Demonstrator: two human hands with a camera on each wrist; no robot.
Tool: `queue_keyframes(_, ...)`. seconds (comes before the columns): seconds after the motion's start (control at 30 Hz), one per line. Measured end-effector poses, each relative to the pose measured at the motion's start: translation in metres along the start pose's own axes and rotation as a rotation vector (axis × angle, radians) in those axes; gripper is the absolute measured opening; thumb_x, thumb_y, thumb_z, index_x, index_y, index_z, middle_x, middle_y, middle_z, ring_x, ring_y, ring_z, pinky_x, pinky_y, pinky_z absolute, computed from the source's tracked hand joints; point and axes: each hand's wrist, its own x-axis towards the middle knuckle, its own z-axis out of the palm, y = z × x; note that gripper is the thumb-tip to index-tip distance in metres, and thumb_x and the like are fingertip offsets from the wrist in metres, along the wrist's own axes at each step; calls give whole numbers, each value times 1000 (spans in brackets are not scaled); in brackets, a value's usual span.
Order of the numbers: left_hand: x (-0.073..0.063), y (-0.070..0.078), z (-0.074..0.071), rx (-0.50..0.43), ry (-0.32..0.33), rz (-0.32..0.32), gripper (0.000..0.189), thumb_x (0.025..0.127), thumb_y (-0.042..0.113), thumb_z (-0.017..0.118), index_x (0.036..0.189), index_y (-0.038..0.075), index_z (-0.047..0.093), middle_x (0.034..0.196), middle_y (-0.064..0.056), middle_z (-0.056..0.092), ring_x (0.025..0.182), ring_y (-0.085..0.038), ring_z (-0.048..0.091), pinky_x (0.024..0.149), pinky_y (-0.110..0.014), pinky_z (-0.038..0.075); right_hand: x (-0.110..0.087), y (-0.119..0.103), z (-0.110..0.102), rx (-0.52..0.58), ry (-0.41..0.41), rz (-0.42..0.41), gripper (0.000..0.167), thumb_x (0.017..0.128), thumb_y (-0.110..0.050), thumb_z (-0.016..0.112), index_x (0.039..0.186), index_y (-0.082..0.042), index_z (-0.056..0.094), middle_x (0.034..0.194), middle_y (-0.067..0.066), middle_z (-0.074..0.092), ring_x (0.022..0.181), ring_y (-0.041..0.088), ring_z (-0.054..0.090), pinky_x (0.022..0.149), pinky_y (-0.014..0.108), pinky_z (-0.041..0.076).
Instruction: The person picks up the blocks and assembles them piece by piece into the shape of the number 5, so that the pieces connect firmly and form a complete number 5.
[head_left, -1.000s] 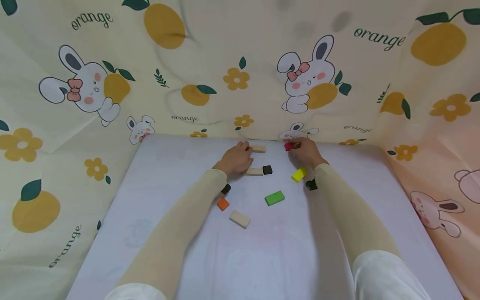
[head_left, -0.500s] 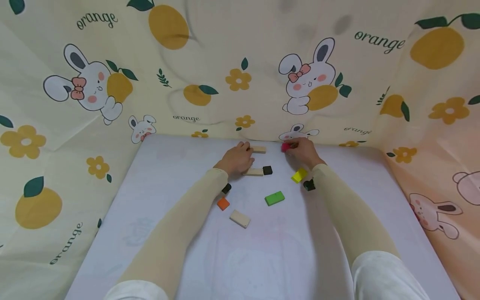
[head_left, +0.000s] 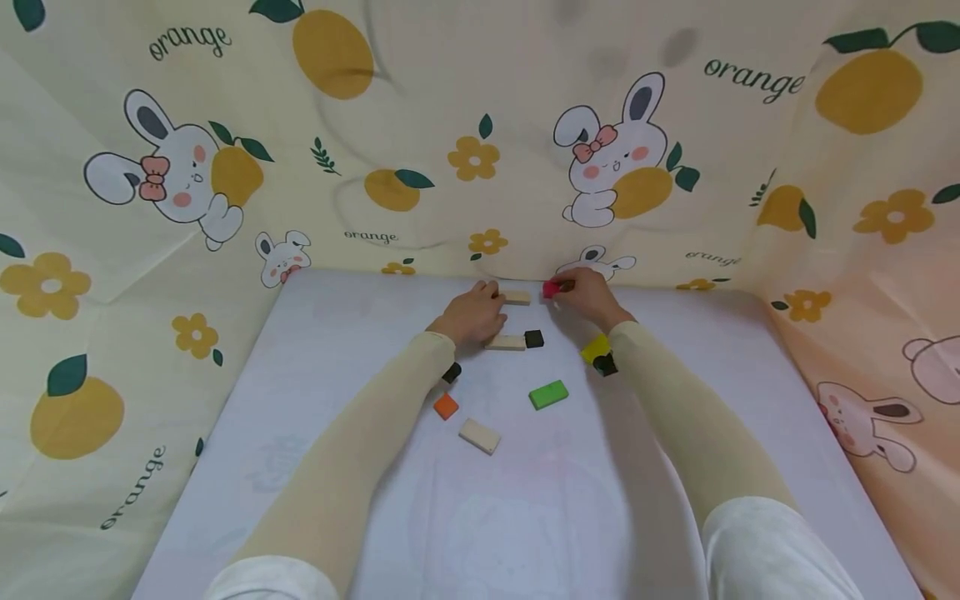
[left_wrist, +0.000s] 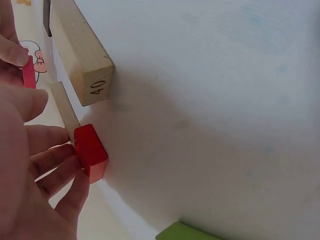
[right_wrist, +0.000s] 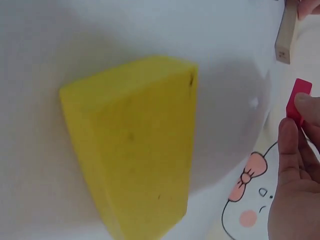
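My left hand point(head_left: 474, 315) is at the back of the table, fingertips touching a small red block point(left_wrist: 91, 151); its thumb stands apart from the block. The hand hides this block in the head view. A long plain wooden block point(head_left: 516, 297) lies against the red block's end. Between thumb and fingers my right hand point(head_left: 591, 298) pinches a pink-red block point(head_left: 551, 289), a short gap to the right of that wooden block. Nearer me lies a second wooden block point(left_wrist: 82, 55) marked 40, with a black block point(head_left: 533, 338) at its right end.
Under my right wrist lie a yellow block point(head_left: 596, 349) and a black piece point(head_left: 604, 365). Nearer are a green block point(head_left: 549, 395), a wooden block point(head_left: 479, 436), an orange block point(head_left: 446, 407) and a black piece point(head_left: 452, 372). Another green block point(left_wrist: 187, 232) shows in the left wrist view. A patterned curtain point(head_left: 420, 125) hangs behind.
My right hand has moved left along the back edge with the pink-red block, closer to the far wooden block. The left hand has stayed in place.
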Motion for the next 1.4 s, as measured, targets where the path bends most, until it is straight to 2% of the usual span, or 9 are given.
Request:
queue_keyframes(0.13,3,-1,0,-14,4,1,49,116,38,50,151,6,60,146,-7,50,129,-23,46,111,-36,47,0,-4,4,-13,-7,-8,39,103,-7,72,141,-1,69,130,18,66,113,36,58,104,49,53)
queue_keyframes(0.43,2,-3,-3,-60,-9,0,49,116,41,47,149,7,62,142,-7,51,125,-22,46,106,-35,50,6,-3,13,-4,-31,33,40,103,-16,77,140,-5,69,128,14,65,112,34,58,105,47,53)
queue_keyframes(0.77,12,-7,5,-56,-65,-18,52,117,43,43,151,9,61,144,-6,50,128,-22,45,107,-36,48,8,-8,17,-21,-82,14,36,103,-10,74,138,-3,70,126,16,64,112,35,57,105,48,52)
queue_keyframes(1.17,11,-4,2,-64,-43,-31,51,117,43,44,151,8,62,143,-6,52,126,-22,47,106,-35,49,10,-10,22,-50,-95,27,35,103,-10,72,138,-4,71,124,16,66,113,35,55,106,50,51)
queue_keyframes(1.4,8,-5,-1,-68,-29,-8,52,117,43,45,150,7,62,140,-7,52,123,-22,46,104,-36,49,12,-9,26,-28,-95,40,34,103,-9,72,137,-4,70,122,15,67,110,34,57,106,49,51)
